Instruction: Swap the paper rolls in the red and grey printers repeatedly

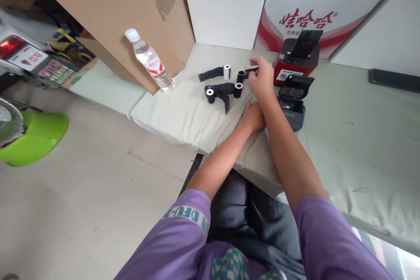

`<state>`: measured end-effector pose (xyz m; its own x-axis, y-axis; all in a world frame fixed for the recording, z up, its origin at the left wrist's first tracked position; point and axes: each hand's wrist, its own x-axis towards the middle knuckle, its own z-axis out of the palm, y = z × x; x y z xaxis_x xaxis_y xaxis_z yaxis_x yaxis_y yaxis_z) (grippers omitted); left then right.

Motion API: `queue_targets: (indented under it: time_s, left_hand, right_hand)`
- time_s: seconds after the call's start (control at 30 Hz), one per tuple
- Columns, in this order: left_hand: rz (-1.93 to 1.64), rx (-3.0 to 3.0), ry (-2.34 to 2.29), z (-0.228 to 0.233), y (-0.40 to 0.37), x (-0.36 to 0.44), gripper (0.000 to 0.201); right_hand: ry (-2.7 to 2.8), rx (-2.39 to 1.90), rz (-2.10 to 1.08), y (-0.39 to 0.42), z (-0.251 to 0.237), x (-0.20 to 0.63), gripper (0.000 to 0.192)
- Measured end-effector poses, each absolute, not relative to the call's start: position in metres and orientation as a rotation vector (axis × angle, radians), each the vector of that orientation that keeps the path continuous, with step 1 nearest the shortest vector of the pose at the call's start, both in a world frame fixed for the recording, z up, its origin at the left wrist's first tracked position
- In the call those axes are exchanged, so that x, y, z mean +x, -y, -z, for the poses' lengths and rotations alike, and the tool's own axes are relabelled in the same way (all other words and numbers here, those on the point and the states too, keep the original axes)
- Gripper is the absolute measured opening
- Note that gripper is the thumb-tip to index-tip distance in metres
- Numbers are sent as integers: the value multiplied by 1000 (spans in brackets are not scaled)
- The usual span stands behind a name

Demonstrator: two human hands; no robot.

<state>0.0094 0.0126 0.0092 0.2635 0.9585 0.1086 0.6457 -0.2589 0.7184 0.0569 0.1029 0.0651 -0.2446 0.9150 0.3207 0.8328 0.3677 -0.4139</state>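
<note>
purple sleeves [334, 238] nearest camera, on wearer's side of open-lidded gadget [291, 118], landmark throughout. right hand [263, 78]: just left of gadget, toward far side; fingers partly bent, loosely parted; whether pinching loose black strip [251, 71], cannot tell. black roll [241, 77]: farther left of gadget, beyond right fingertips; long axis upright, strip trailing from it toward right hand, nearer of two. left hand [255, 117]: left of gadget, partly behind right forearm [282, 133]; fingers hidden, state cannot tell. three other rolls [226, 72]: left of gadget, past right hand. red box [297, 68]: just behind gadget.
</note>
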Motion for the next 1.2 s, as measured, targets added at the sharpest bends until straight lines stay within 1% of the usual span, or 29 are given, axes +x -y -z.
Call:
queue_targets:
  time_s: [0.07,0.1,0.17,0.23,0.33,0.37,0.47,0.53,0.57,0.63,0.73,0.83,0.9,1.0,1.07,1.13,1.2]
  left_hand:
    - [-618,2098,-1465,-12,-11,9,55]
    - [-587,2134,-1475,-14,-10,8,56]
    - [-588,2164,-1494,-17,-7,7,52]
    - [-577,2180,-1512,-18,-5,6,45]
    - [-552,2215,-1534,-16,-6,8,36]
    - [-551,2227,-1541,-15,-7,9,35]
    - [-573,2235,-1552,-11,-9,12,33]
    - [-614,2224,-1543,-10,-8,11,31]
    - [-634,2221,-1535,-10,-7,11,30]
    - [-665,2216,-1529,-10,-6,9,28]
    - [-692,2199,-1530,-9,-6,9,26]
    - [-729,2182,-1518,-6,-8,9,25]
    - [-747,2168,-1516,-4,-10,9,24]
    - [-786,2100,-1503,-1,-12,7,21]
    - [-861,2030,-1444,1,-13,6,26]
    - [-964,1998,-1329,2,-13,4,37]
    - [-1046,2036,-1193,4,-12,2,44]
  right_hand:
    - [2163,-1501,-218,-112,-68,55,59]
    - [2200,-1496,-232,-117,-69,53,56]
    - [2275,-1483,-261,-126,-67,50,48]
    - [2314,-1472,-260,-134,-63,49,36]
    - [2063,-1402,-385,-139,-59,60,17]
    - [1940,-1366,-452,-138,-60,67,16]
    - [1565,-1231,-771,-122,-73,98,26]
    - [1359,-1087,-1076,-100,-87,127,29]
    - [1316,-1032,-1181,-87,-95,143,28]
    - [1343,-1055,-1267,-61,-107,175,22]
    - [1425,-1292,-1200,-33,-113,214,26]
    - [1510,-1487,-1033,-25,-102,235,21]
    - [1601,-1553,-968,-30,-90,240,18]
    - [1824,-1567,-871,-42,-73,238,20]
    - [1951,-1539,-747,-48,-64,235,23]
    - [2014,-1503,-642,-53,-54,235,26]
    - [2047,-1477,-577,-56,-46,237,26]
